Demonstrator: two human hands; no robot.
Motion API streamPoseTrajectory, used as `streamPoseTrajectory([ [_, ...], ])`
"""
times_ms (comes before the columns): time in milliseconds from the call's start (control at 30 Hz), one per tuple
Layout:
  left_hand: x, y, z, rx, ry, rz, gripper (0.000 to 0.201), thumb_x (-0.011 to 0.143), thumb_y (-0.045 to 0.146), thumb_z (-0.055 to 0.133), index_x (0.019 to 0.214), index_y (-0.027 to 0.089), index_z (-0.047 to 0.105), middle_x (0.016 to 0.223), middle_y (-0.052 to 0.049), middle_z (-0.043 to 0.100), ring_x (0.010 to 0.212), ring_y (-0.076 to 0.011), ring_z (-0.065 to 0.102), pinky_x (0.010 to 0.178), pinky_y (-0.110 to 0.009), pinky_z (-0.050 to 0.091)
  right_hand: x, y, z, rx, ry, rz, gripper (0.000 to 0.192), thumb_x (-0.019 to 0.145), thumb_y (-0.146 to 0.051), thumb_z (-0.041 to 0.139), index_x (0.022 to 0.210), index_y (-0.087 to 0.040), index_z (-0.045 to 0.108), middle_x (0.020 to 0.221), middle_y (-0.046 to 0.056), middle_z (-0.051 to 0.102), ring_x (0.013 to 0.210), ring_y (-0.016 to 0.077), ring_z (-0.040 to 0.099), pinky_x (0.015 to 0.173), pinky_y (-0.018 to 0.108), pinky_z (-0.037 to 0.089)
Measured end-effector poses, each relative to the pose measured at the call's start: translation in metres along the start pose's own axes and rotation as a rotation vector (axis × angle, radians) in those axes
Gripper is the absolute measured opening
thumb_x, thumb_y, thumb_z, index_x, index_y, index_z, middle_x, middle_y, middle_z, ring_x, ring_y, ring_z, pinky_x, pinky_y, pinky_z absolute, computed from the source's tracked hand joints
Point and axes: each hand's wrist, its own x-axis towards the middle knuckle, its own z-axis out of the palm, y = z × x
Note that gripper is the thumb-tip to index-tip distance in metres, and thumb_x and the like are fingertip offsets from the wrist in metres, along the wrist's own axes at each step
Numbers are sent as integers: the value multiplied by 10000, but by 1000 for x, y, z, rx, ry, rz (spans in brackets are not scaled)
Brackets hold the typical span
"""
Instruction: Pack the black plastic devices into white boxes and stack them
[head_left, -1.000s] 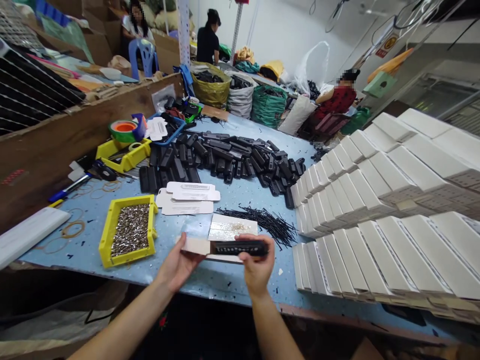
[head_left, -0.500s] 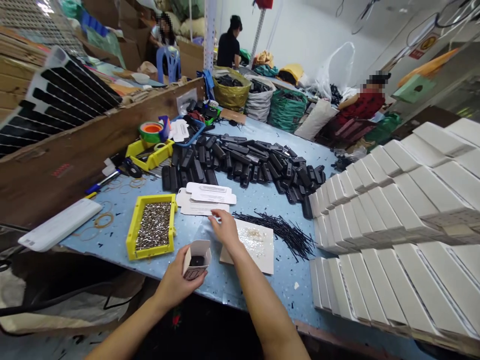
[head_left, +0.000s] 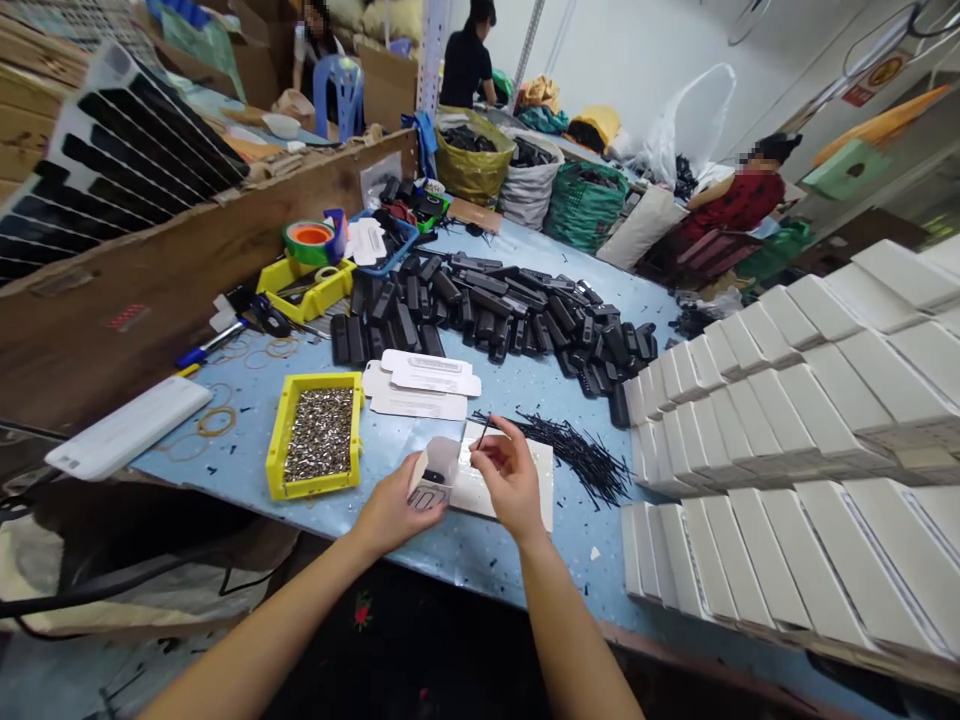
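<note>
My left hand (head_left: 397, 507) is wrapped round a small white box (head_left: 433, 495) with its top flaps up; something black lies inside it. To the right, my right hand (head_left: 510, 475) pinches a thin black stick (head_left: 484, 430) between thumb and fingers. Under that hand is a white board (head_left: 476, 495) with small shiny bits on it, partly covered. Beside it spreads a heap of similar thin black sticks (head_left: 592, 460). Flat white cartons (head_left: 420, 395) lie just beyond both hands.
Left of the box stands a yellow tray (head_left: 276, 440) of small metal parts. Black plastic devices (head_left: 480, 300) are piled at the back. Stacked white boxes (head_left: 750, 430) wall the right side. A wooden partition (head_left: 172, 260) edges the left; other people sit farther off.
My right hand has moved right from the flat cartons and now holds a thin black stick. My left hand has carried the white box slightly right and up. The view has shifted a little.
</note>
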Motion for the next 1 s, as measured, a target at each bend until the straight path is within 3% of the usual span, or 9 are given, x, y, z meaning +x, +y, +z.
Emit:
streamPoseTrajectory([
  [100, 5, 1, 9, 44, -44, 16, 690, 730, 327, 663, 1345, 218, 368, 1115, -77, 653, 930, -257, 669, 791, -344, 520, -25, -3, 4, -86, 122, -126, 383, 879, -339, 548, 1227, -180, 534, 891, 30, 637, 802, 46, 593, 790, 180, 507],
  [200, 5, -7, 12, 71, -31, 31, 829, 738, 335, 662, 1440, 209, 239, 1149, -100, 645, 883, -253, 687, 754, -351, 538, -32, 1, 7, -323, 128, -257, 227, 858, -330, 584, 1009, -176, 654, 849, 34, 646, 821, 74, 565, 831, 233, 478],
  [300, 7, -16, 11, 83, 12, 188, 714, 767, 320, 635, 1398, 208, 320, 1247, -125, 594, 1006, -251, 659, 834, -363, 531, -30, 5, 5, -341, 109, -274, 224, 831, -386, 613, 856, -176, 689, 979, 53, 637, 926, 102, 546, 886, 263, 458],
  [433, 11, -18, 13, 106, 22, 294, 367, 773, 334, 631, 1101, 209, 524, 1109, -88, 627, 998, -232, 645, 853, -358, 522, -25, 18, 12, 84, 129, 79, 485, 859, -502, 531, 1215, -176, 586, 1004, 65, 620, 780, 63, 560, 731, 202, 492],
  [500, 14, -13, 15, 93, -43, 238, 473, 735, 356, 670, 1144, 201, 492, 1066, -86, 635, 910, -229, 666, 793, -350, 534, -25, 27, 20, 308, 13, 185, 585, 859, -557, 502, 1301, -176, 531, 1032, 67, 632, 791, 70, 599, 721, 200, 513],
  [600, 19, -3, 18, 16, -139, 109, 939, 700, 356, 705, 1447, 175, 166, 1069, -101, 655, 832, -229, 686, 745, -344, 532, -26, 35, 29, 367, -75, 6, 578, 824, -626, 515, 1181, -189, 640, 1183, 68, 609, 1088, 133, 607, 974, 267, 509],
  [667, 22, 4, 17, 6, -173, 38, 1091, 713, 341, 690, 1497, 155, -47, 995, -84, 682, 785, -234, 689, 713, -337, 521, -25, 35, 28, 275, -57, -138, 508, 812, -609, 547, 1082, -205, 697, 1251, 55, 579, 1191, 147, 568, 1076, 292, 460],
  [867, 22, 10, 17, 80, -182, -17, 1030, 712, 310, 656, 1520, 198, 26, 997, -83, 701, 774, -256, 695, 681, -326, 501, -24, 27, 24, 293, -56, -48, 340, 848, -426, 566, 1063, -203, 707, 1146, 44, 637, 1138, 115, 606, 1044, 272, 499],
  [1000, 22, 7, 17, 120, -198, 12, 1005, 729, 345, 629, 1521, 150, 41, 997, -105, 702, 768, -262, 694, 699, -346, 513, -34, 33, 35, 206, 78, -208, 371, 900, -401, 466, 1107, -180, 681, 1226, 57, 596, 1176, 102, 578, 1078, 280, 472],
])
